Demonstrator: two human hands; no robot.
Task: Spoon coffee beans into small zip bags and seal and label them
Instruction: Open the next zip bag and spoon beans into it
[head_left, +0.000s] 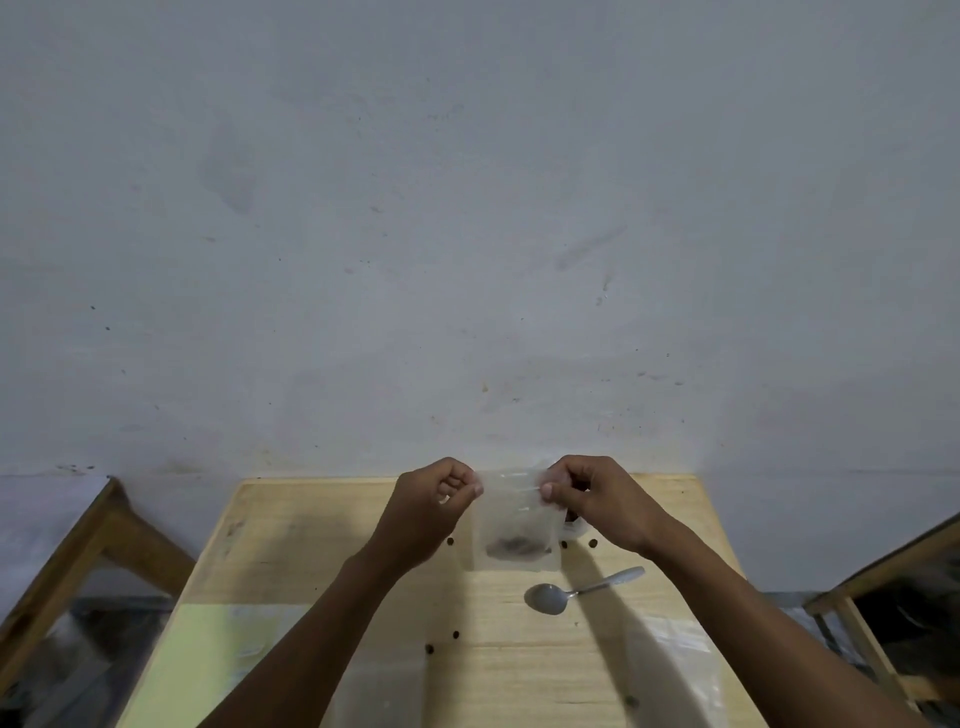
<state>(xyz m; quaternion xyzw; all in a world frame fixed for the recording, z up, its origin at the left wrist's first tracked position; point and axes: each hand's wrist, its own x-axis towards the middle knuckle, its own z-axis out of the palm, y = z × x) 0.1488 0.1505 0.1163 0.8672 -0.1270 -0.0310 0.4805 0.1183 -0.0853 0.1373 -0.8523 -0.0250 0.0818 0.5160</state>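
A small clear zip bag (517, 525) hangs upright above the wooden table (311, 561), with a dark clump of coffee beans (514, 546) at its bottom. My left hand (431, 506) pinches the bag's top left corner and my right hand (597, 501) pinches its top right corner, along the zip strip. A metal spoon (576, 590) lies on the table just below the bag, bowl to the left, empty.
Loose coffee beans (450, 541) are scattered on the table. Flat clear bags (675, 644) lie at the right front, and a pale yellow-green sheet (197, 660) lies at the left front. A white container (576, 527) is partly hidden behind my right hand. Wooden frames (104, 535) stand on both sides; a wall rises behind.
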